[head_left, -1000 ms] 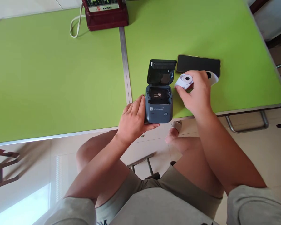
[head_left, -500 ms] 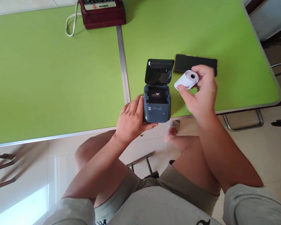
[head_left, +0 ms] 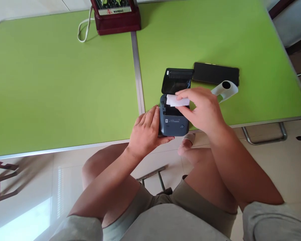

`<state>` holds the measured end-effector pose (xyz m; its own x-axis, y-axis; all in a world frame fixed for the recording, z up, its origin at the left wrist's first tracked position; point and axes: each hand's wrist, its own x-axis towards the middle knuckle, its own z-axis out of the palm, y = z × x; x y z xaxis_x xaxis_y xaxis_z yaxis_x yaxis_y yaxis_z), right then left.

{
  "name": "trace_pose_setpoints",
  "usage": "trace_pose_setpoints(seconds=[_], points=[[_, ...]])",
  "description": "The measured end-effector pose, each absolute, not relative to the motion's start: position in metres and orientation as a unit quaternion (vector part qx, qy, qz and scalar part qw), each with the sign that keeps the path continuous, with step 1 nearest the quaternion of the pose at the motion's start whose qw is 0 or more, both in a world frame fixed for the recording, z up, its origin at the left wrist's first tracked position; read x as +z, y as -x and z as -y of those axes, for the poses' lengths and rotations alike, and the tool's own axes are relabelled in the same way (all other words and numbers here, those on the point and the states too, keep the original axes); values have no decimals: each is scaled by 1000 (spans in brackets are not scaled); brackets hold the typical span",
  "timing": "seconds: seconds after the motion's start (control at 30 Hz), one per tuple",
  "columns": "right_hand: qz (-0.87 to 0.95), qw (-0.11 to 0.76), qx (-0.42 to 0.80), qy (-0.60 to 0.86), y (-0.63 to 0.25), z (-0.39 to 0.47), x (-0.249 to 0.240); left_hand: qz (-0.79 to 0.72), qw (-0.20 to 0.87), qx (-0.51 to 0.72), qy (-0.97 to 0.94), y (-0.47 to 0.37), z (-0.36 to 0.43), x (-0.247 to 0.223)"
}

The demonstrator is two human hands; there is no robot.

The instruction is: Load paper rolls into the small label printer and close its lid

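A small blue-grey label printer sits at the table's front edge, its black lid swung up. My left hand grips the printer's left side, fingers along the wall and thumb under the front. Between the thumb and fingers of my right hand is a white paper roll, lying across the printer's uncovered compartment. How deep the roll sits is hidden by my fingers. Right of that hand shows a curled white piece with a dark oval opening; whether it joins the roll I cannot tell.
A black phone lies behind the printer to the right. At the back of the green table stands a dark red framed object with a white cord. A metal strip crosses the table.
My right hand has moved left with the paper roll, from beside the printer to over its compartment, and turned the roll sideways. The curled white piece now shows behind that hand. My left hand keeps its hold.
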<state>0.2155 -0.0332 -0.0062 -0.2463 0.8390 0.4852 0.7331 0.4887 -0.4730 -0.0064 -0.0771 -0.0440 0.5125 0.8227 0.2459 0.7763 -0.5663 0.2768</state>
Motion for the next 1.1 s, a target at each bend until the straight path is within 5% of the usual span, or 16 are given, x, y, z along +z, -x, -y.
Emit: trace_pose_setpoints(seconds=[0.5,0.63,0.83,1.1], points=[[814,409,93,401,-213,55,-4,-442,74,189,-874,9,79,-37],[745,486,77,449,-224,47,-14,-437,82,181,-877,9,78,-35],[703,457,230,495,-230,29,-36,-434,86,174,-880,9,78,-38],[674,519,233,472,-230,42,-37,-440,101,163,-877,8,77,-38]])
